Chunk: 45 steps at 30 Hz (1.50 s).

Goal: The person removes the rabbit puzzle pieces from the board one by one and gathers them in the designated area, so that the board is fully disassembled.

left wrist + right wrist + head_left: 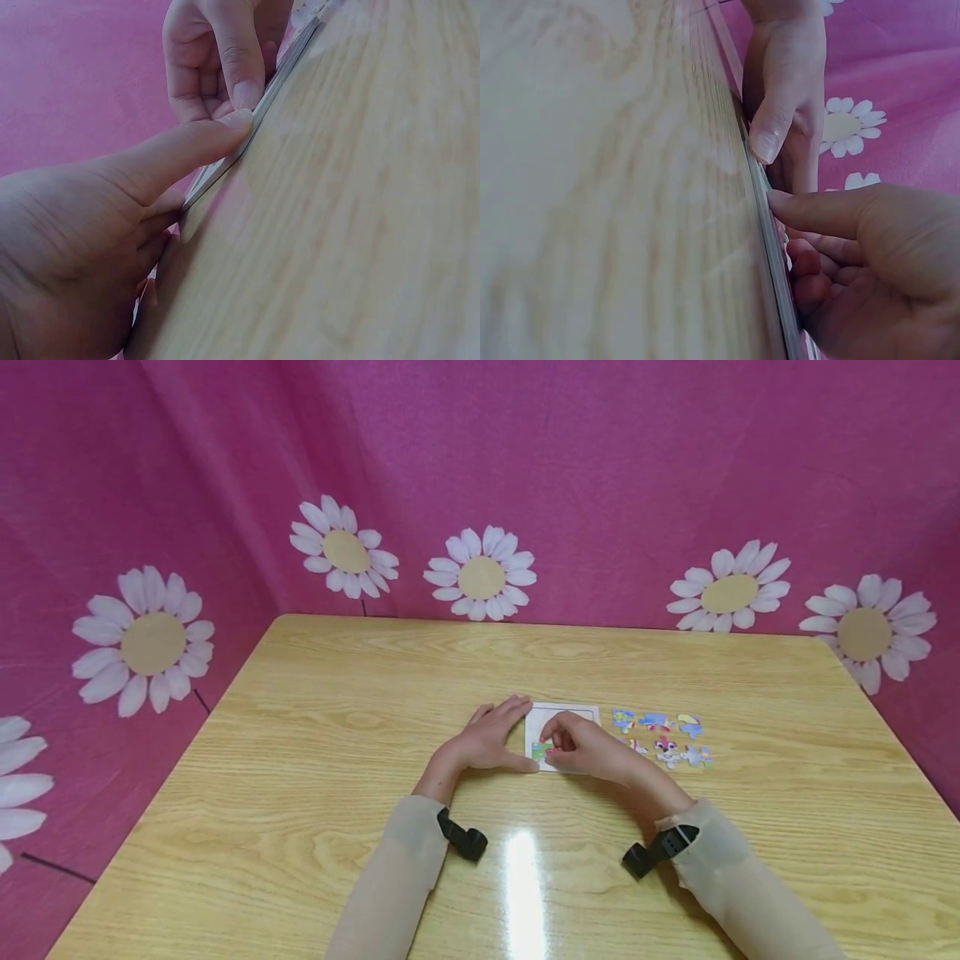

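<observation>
A white puzzle board (pixel 562 707) with a dark inner outline lies flat on the table. My left hand (pixel 495 737) rests along its left side, the fingers straight toward the far corner and the thumb on the near edge. In the left wrist view that thumb (pixel 202 142) presses the board's rim. Over the board's lower part, my right hand (pixel 588 750) pinches a small puzzle piece, mostly hidden by the fingers. A green puzzle piece (pixel 538 751) shows at the board's lower left, beside the right fingertips. The right thumb (pixel 817 210) lies at the board's edge.
Loose jigsaw pieces lie in two rows right of the board, among them a rabbit-like face piece (pixel 666 750) and a blue piece (pixel 656 721). The right forearm passes close to the lower row. A pink flowered cloth (pixel 585 485) hangs behind the wooden table (pixel 337 710).
</observation>
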{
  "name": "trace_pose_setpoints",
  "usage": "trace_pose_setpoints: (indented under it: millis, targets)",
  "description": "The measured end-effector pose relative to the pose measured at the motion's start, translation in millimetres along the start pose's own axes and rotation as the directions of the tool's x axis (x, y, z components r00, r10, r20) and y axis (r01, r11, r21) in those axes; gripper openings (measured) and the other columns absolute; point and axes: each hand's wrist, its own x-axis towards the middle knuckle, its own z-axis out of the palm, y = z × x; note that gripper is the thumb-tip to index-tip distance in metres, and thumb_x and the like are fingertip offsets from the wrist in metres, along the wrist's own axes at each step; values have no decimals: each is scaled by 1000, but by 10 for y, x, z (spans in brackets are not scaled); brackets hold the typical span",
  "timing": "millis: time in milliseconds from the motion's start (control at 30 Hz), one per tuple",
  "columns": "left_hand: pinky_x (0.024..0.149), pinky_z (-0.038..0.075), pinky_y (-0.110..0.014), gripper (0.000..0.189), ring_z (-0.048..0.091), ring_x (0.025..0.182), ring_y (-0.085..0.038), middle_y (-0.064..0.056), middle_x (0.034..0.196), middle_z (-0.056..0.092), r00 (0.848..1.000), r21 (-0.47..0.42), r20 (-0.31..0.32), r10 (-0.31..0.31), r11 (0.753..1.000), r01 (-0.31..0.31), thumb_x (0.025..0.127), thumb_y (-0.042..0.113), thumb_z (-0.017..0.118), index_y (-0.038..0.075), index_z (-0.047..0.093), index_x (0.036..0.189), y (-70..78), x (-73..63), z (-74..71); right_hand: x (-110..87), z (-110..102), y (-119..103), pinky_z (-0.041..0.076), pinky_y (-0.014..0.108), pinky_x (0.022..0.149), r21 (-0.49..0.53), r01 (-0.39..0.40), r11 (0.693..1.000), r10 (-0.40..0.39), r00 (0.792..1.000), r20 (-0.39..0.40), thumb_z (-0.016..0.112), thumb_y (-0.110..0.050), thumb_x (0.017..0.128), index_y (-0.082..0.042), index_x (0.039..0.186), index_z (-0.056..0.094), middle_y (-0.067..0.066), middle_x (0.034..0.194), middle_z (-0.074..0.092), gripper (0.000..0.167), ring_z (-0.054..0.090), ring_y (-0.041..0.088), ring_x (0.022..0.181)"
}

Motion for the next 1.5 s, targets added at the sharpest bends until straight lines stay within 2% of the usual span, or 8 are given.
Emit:
trace_pose_setpoints:
  millis: [467, 733, 900, 1100, 1300, 1500]
  targets:
    - [127, 6, -43, 98, 8, 155, -17, 0, 166, 16, 1000, 4, -7, 5, 1000, -5, 82, 45, 75, 13, 21, 157, -6, 2, 12, -20, 36, 20, 40, 17, 63, 23, -24, 999, 25, 999, -42, 68, 0, 86, 3, 107, 54, 8, 84, 52, 26, 45, 7, 71]
    - [127, 5, -44, 98, 8, 155, -18, -1, 166, 17, 1000, -4, -13, 4, 1000, -4, 81, 45, 76, 12, 21, 157, -18, 11, 23, -89, 79, 58, 45, 16, 64, 43, 44, 998, -39, 995, -94, 63, 2, 91, 1, 109, 53, 10, 91, 54, 20, 51, 5, 74]
    - [127, 5, -43, 98, 8, 155, -17, -1, 166, 16, 1000, 7, -8, 2, 1000, -1, 82, 45, 75, 13, 21, 157, -21, 13, 18, -119, 106, 36, 51, 17, 65, -8, 80, 997, -80, 983, -162, 56, 2, 95, -1, 108, 56, 11, 90, 60, 13, 60, 8, 78]
    - [127, 5, -43, 99, 7, 155, -18, -1, 166, 15, 1000, 17, -1, 0, 1000, 0, 82, 45, 75, 13, 19, 157, -19, 14, 16, -137, 123, -9, 53, 18, 66, -90, 96, 991, -114, 968, -224, 57, 4, 94, -4, 105, 60, 7, 87, 62, 14, 64, 10, 79]
    - [127, 4, -43, 99, 7, 155, -17, -1, 166, 15, 1000, 11, 3, -3, 1000, 3, 82, 45, 75, 13, 19, 157, -18, 11, 11, -141, 144, -12, 51, 19, 66, -116, 106, 988, -133, 957, -259, 59, 4, 93, -6, 104, 62, 5, 88, 62, 15, 61, 8, 78]
    - [127, 4, -43, 99, 7, 155, -17, 0, 166, 15, 1000, 7, -2, -8, 1000, 8, 82, 46, 75, 14, 20, 157, -16, 11, 15, -153, 145, -7, 52, 19, 62, -91, 117, 989, -140, 943, -302, 60, 5, 92, -4, 103, 62, 8, 86, 67, 15, 66, 13, 74]
